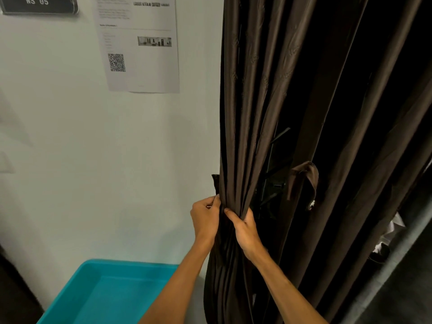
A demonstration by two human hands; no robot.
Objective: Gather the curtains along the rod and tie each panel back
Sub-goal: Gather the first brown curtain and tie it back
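Curtain panel: I see the dark brown curtain panel (245, 113) hanging right of centre against the wall, its folds drawn into a tight bunch at about mid-height.
Left hand: my left hand (205, 218) is curled at the bunch's left edge, fingertips pinching the fabric.
Right hand: my right hand (245, 230) is wrapped round the bunch from the right, thumb across the front, touching the left hand's fingers.
Fabric loop: a brown fabric loop (304, 181) hangs just right of the bunch, apart from both hands.
Dark strip: a short dark strip (215, 183) stands out beside the curtain's left edge, just above the left hand; I cannot tell what it is.
Cut off: the panel's top and hem run out of frame, and the gaps between the folds further right are black.
Lower right: something white (392, 228) and a grey bar (397, 258) show past the folds, too dim to make out.
Bin: a turquoise bin (105, 293) sits lower left, below my forearms.
Wall: pale wall (93, 160) carries a printed sheet (140, 43) with a QR code, and a dark sign (37, 3) reading "WS 05", its top cut off.
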